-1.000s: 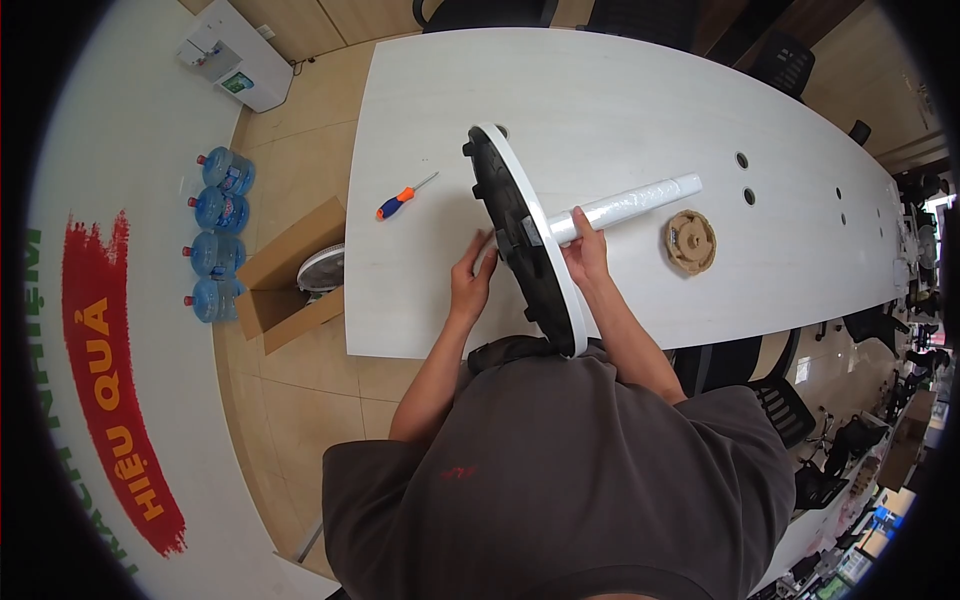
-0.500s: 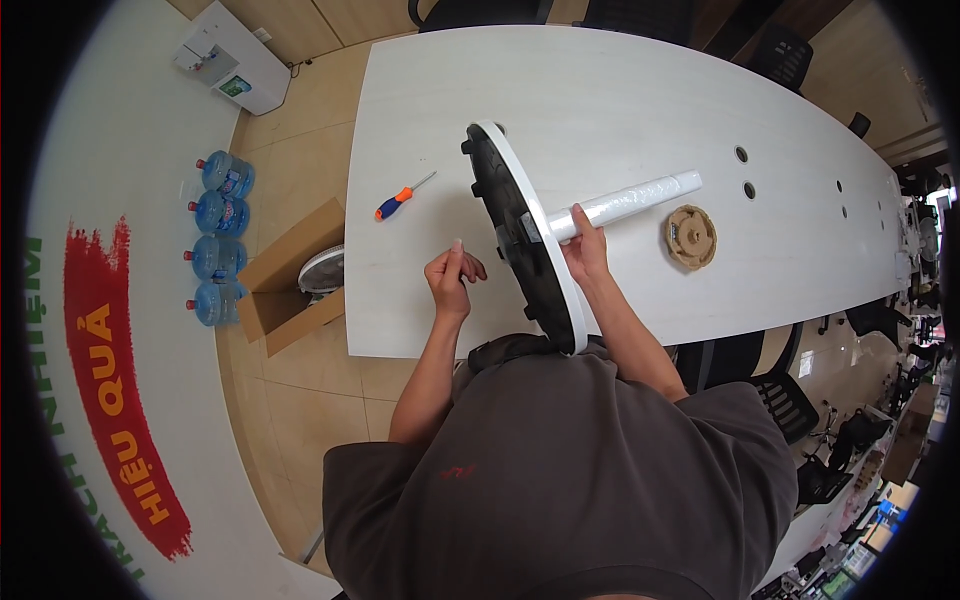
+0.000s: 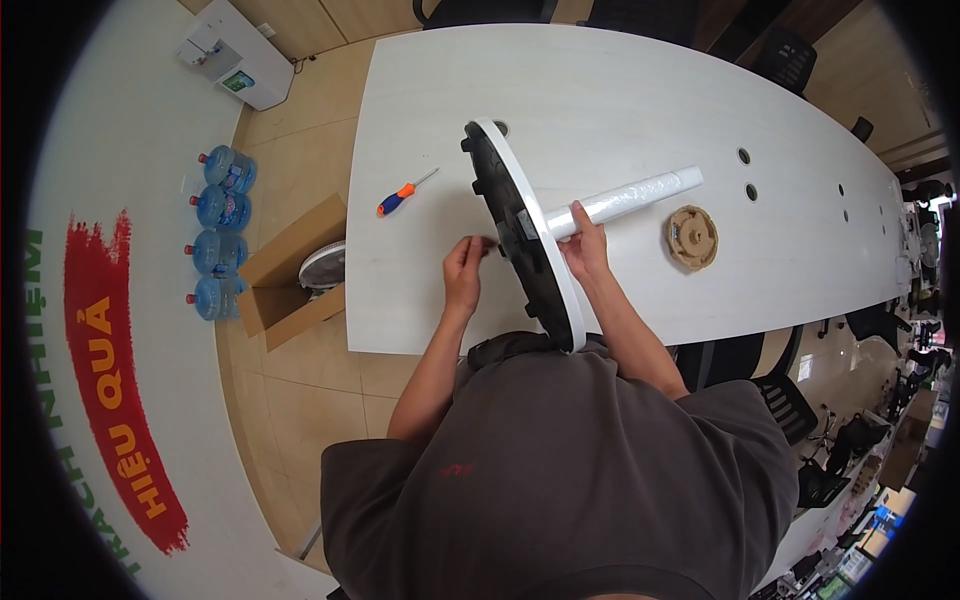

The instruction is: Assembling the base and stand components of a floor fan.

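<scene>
A round base (image 3: 515, 225) with a white rim and a black, footed underside stands on edge in front of me, its underside turned to my left. From its other face a white pole (image 3: 635, 197) in clear plastic wrap juts out to the right. My right hand (image 3: 588, 250) is closed round the pole close to the base. Beside the underside, my left hand (image 3: 463, 275) has its fingers pinched together near the middle of the base; whatever they hold is too small to make out. A screwdriver (image 3: 397, 200) with an orange and blue handle lies left on the table.
The white table (image 3: 430, 110) carries a moulded brown cardboard piece (image 3: 692, 238) right of the pole. An open carton (image 3: 285, 310) with a round white-rimmed part stands at the table's left edge. Several blue water bottles (image 3: 220, 250) line the wall. Black chairs (image 3: 790, 405) stand around.
My left hand has moved up and right toward the underside of the base, its fingers now pinched closer to it. My right hand keeps hold of the pole; the base is nearly still.
</scene>
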Available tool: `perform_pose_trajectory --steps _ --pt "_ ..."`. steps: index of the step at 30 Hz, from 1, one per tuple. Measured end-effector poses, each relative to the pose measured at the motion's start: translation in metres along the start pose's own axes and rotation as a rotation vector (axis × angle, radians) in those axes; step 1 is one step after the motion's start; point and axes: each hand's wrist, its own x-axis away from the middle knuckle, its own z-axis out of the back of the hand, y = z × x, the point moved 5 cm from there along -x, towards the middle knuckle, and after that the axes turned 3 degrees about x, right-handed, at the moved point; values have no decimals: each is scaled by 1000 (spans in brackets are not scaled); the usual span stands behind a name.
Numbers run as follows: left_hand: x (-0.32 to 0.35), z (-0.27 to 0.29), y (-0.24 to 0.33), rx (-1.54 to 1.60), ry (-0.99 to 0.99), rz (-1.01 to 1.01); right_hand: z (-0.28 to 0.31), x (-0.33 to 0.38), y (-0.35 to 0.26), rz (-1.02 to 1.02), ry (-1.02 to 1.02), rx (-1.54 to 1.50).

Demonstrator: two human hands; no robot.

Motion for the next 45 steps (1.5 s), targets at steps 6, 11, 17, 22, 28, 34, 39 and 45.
perform_pose_trajectory --steps 6,11,17,22,28,34,39,45 --pt "6 7 26 399 -205 -173 0 1 -1 0 11 52" --pt "-2 9 22 156 -33 -134 2 -5 6 -43 -77 -1" --pt "10 -6 28 -100 111 -90 -2 2 2 -6 14 47" --pt "9 -1 28 348 -127 -181 8 -7 5 -12 -31 2" --pt "12 -25 27 -44 179 -291 3 -2 5 -23 -32 -12" --pt "-1 23 -11 429 -347 -33 1 4 -2 14 29 -31" --pt "6 -17 37 2 52 -189 0 3 2 -6 13 8" --pt "17 -15 27 99 64 -267 -1 0 3 -38 -44 21"
